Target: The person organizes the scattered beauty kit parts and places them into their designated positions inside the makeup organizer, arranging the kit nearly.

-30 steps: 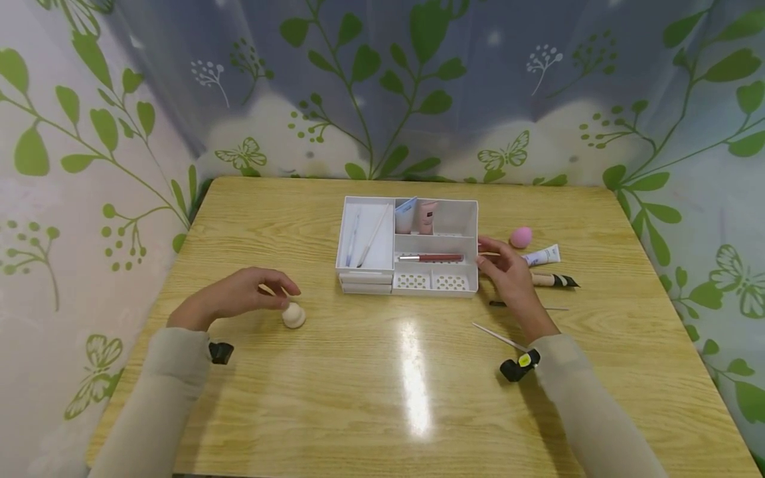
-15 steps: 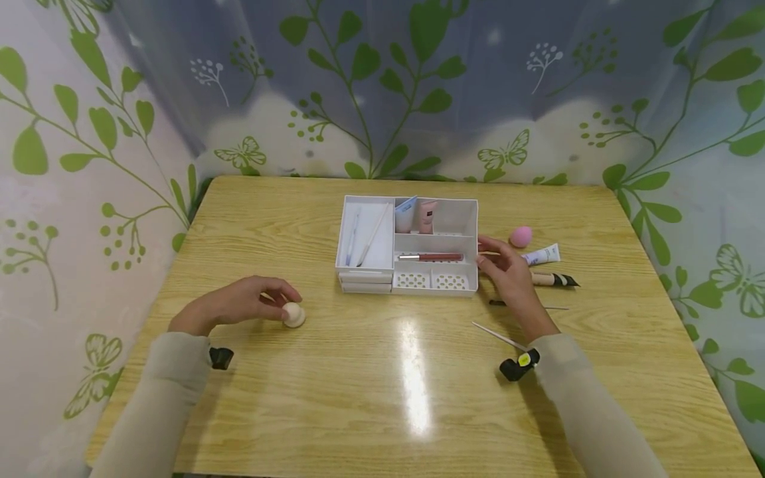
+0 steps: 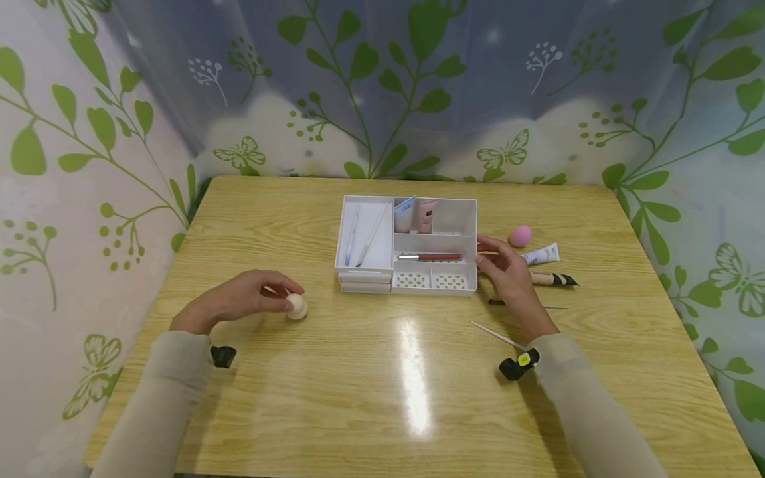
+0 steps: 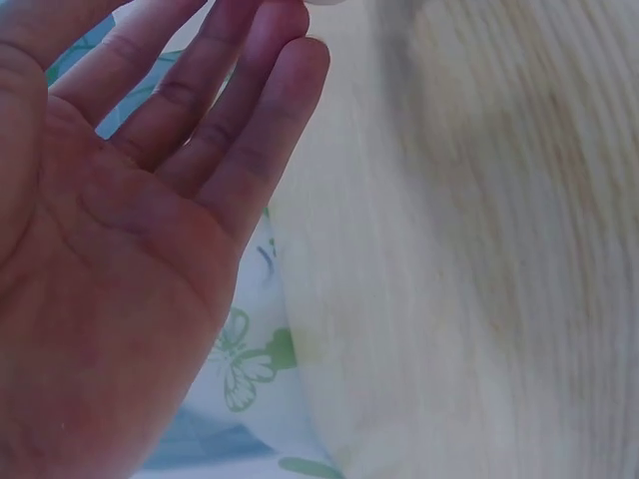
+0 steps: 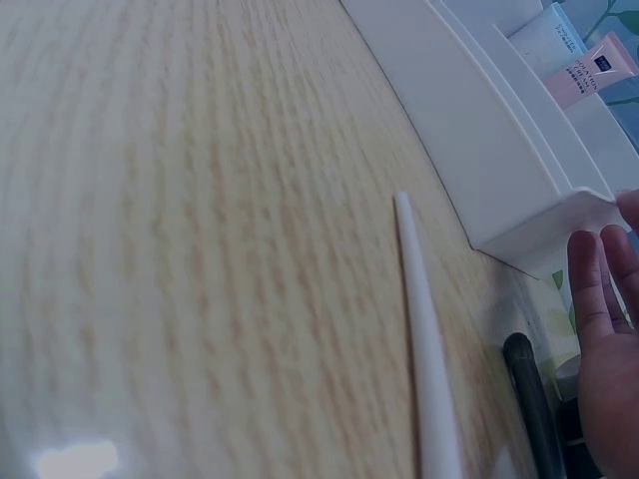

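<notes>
At your left hand (image 3: pixel 236 300), fingers pinch the cream sponge (image 3: pixel 295 307), low over the table (image 3: pixel 382 372). Right hand (image 3: pixel 508 272): fingers relaxed, touching the white organiser (image 3: pixel 466 282). Step, as judged: pick-up. Next: likely carry to a free compartment.

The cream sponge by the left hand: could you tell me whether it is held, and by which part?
The left hand pinches the cream sponge at its near side with its fingers.

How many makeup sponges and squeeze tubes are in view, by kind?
Sponges: 2 (beige sponge at fingertips of the left hand, pink sponge on the table)
Tubes: 3 (white tube on the table; blue-white tube and pink tube in the organizer)
Total: 5
</notes>
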Action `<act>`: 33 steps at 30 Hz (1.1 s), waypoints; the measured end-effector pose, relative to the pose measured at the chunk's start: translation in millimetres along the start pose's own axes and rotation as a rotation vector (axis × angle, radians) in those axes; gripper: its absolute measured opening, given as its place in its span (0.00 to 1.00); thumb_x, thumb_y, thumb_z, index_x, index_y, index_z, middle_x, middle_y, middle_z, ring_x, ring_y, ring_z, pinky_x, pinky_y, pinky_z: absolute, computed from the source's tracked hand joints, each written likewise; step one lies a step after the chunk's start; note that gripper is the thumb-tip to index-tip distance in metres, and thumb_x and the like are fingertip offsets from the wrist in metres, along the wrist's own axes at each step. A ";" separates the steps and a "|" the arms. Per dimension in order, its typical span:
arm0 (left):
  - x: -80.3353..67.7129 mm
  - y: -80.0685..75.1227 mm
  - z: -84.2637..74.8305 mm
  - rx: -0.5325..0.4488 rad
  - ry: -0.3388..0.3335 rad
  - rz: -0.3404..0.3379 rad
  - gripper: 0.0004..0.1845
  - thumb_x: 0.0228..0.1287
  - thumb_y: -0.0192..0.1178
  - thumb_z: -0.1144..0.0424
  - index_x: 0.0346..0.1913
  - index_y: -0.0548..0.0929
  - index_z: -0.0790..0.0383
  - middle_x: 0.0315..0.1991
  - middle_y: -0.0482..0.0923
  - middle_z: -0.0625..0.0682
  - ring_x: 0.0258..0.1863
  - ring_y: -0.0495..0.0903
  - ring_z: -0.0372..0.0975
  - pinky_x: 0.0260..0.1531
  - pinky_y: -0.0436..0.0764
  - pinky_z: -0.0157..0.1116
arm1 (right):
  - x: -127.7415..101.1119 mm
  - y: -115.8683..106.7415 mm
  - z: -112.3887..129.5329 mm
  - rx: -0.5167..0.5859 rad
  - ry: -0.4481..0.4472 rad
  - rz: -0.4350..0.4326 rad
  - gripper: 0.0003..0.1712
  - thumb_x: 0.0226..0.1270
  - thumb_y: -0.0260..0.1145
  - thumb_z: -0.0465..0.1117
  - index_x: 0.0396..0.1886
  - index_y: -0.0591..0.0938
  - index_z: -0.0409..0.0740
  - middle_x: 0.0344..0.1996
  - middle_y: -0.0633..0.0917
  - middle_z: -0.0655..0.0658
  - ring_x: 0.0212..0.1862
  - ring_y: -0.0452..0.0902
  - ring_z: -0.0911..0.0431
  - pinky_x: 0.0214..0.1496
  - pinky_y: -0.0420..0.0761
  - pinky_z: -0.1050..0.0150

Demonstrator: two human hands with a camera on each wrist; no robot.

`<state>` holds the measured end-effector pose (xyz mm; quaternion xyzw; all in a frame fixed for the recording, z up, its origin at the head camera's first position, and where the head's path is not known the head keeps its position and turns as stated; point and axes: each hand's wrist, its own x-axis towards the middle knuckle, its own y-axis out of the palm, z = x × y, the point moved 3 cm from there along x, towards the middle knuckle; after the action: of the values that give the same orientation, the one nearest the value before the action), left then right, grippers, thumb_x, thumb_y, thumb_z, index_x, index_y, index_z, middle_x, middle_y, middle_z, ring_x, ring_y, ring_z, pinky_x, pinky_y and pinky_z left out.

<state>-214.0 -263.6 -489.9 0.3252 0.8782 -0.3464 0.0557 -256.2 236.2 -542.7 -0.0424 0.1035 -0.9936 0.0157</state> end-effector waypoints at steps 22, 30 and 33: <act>14.9 -13.1 -44.0 0.037 0.063 -0.188 0.18 0.81 0.66 0.50 0.66 0.87 0.52 0.65 0.85 0.52 0.62 0.84 0.47 0.68 0.83 0.55 | 1.3 1.2 -1.2 -0.003 0.018 -0.002 0.28 0.82 0.68 0.36 0.77 0.77 0.36 0.58 0.84 0.49 0.55 0.82 0.67 0.57 0.82 0.79; 20.4 -12.0 -69.4 0.027 0.127 -0.157 0.18 0.82 0.65 0.56 0.68 0.87 0.55 0.65 0.85 0.54 0.63 0.84 0.47 0.66 0.84 0.54 | 0.9 1.0 -1.2 -0.001 0.015 -0.004 0.28 0.82 0.68 0.35 0.77 0.77 0.35 0.62 0.83 0.39 0.55 0.82 0.67 0.57 0.82 0.78; 22.9 -12.5 -77.2 0.025 0.158 -0.150 0.18 0.82 0.64 0.58 0.69 0.87 0.56 0.64 0.86 0.55 0.63 0.83 0.48 0.67 0.84 0.54 | 0.5 0.9 -0.7 -0.006 0.011 -0.007 0.28 0.82 0.67 0.35 0.76 0.77 0.35 0.62 0.83 0.37 0.55 0.82 0.67 0.57 0.82 0.79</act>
<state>-229.7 -208.5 -431.9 0.2856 0.8973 -0.3337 -0.0438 -256.7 235.4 -543.6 -0.0374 0.1061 -0.9936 0.0116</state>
